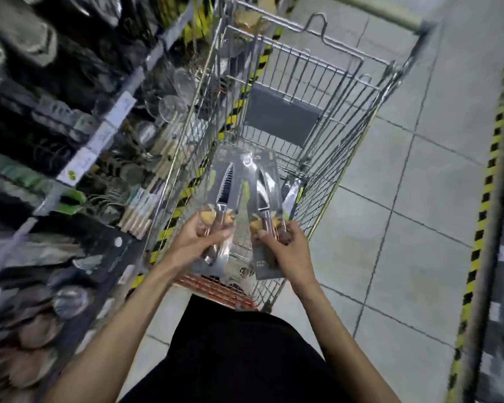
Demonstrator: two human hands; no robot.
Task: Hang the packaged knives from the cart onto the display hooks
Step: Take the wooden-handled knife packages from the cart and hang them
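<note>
Glinting blades (225, 186) in 2 grey knife packs (269, 258).

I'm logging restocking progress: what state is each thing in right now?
left hand: grips the left knife package near the handle end.
right hand: grips the right knife package near the handle end.
left knife package: held over the cart, not hung.
right knife package: held over the cart, not hung.
third package: in the cart, by its right wall.
</note>
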